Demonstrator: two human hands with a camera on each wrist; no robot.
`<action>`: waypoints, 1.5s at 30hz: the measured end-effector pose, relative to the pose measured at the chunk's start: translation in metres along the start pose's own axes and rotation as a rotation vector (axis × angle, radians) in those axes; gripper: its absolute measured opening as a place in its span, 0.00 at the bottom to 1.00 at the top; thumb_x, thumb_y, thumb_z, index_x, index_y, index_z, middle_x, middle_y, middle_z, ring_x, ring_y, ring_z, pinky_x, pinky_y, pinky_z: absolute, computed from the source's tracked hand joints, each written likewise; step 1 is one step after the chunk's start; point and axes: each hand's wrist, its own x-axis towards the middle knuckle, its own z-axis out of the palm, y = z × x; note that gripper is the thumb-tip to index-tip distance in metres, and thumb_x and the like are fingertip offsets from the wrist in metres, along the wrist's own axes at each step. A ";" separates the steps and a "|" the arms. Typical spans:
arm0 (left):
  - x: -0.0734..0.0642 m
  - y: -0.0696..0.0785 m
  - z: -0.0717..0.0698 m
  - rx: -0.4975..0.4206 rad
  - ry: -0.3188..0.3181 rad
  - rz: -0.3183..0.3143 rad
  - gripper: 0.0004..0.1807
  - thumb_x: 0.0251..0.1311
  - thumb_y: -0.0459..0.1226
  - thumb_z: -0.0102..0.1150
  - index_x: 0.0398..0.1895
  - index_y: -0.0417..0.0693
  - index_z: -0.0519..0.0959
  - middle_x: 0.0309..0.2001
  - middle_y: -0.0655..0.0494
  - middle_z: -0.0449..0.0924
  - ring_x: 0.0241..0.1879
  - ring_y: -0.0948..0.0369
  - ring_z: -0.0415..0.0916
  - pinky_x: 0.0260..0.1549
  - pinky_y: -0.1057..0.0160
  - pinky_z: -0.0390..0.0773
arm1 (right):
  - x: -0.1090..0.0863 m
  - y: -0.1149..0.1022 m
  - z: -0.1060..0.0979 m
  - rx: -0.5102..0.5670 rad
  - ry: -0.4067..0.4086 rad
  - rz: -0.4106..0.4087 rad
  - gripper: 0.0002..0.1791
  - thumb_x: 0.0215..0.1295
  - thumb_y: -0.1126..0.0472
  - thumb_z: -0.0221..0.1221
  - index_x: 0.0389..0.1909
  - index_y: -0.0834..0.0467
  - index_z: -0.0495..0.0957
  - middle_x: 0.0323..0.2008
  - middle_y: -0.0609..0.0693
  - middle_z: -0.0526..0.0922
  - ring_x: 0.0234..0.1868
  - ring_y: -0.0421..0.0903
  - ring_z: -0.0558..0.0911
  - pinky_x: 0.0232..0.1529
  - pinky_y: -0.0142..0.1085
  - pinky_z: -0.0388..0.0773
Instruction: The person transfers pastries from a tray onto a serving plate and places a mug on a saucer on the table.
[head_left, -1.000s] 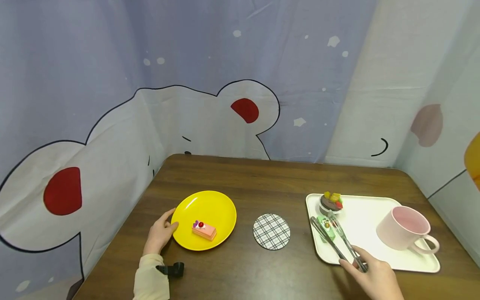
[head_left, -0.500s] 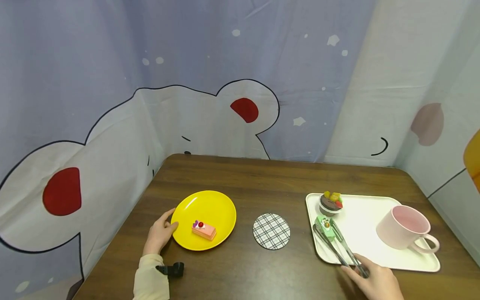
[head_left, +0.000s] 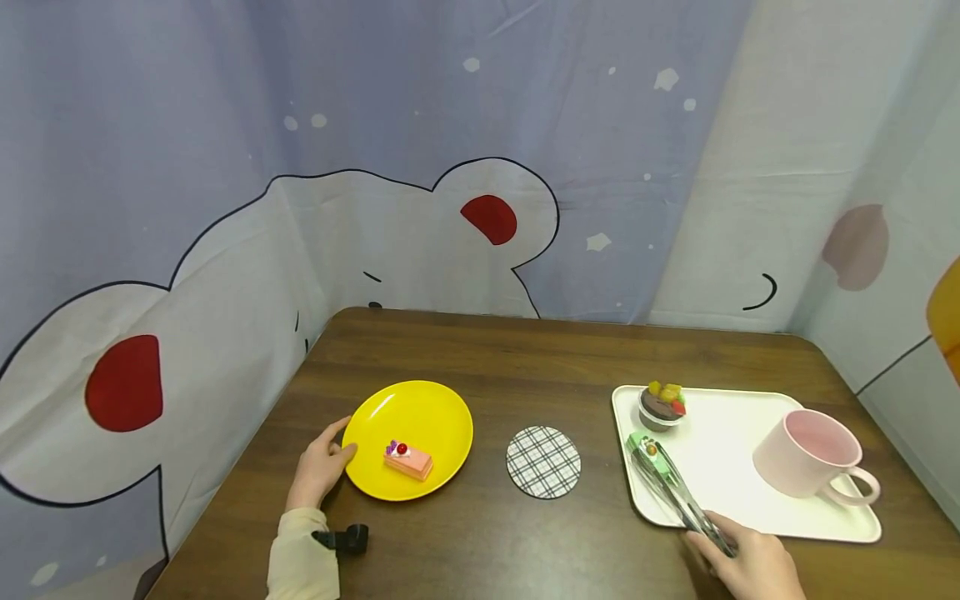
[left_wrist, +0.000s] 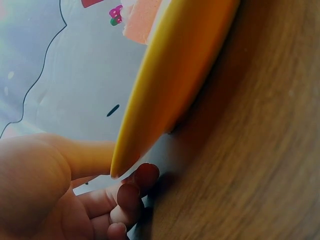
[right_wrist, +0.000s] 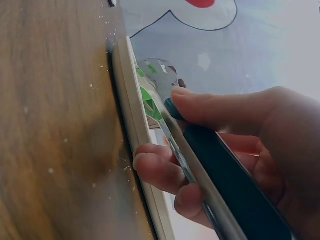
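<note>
My left hand (head_left: 318,472) pinches the left rim of a yellow plate (head_left: 444,421). In the left wrist view the thumb lies over the rim and the other fingers are under it. A pink cake slice (head_left: 409,464) with a red berry on top lies on the plate. My right hand (head_left: 753,560) grips metal tongs (head_left: 686,503) near their rear end. Their tips are closed about a green cake slice (head_left: 637,438) at the left end of the white tray (head_left: 723,446). Whether the slice touches the tray is hard to tell.
A chocolate cupcake (head_left: 660,410) topped with fruit stands behind the green slice. On the tray's right side is a pink mug (head_left: 806,456), handle to the right. A round checked coaster (head_left: 543,463) lies between plate and tray. A patterned curtain (head_left: 420,108) hangs behind the table.
The tongs have come down from above the green slice and narrowed around it. The slice has shifted slightly left. My left hand and the plate stay as they were.
</note>
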 end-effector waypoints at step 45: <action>0.001 -0.003 0.002 0.013 0.009 -0.005 0.30 0.68 0.39 0.50 0.72 0.45 0.60 0.24 0.54 0.63 0.24 0.59 0.61 0.26 0.64 0.62 | 0.040 -0.092 0.031 0.141 0.196 -0.462 0.15 0.46 0.59 0.72 0.38 0.57 0.87 0.22 0.44 0.86 0.21 0.27 0.70 0.26 0.33 0.75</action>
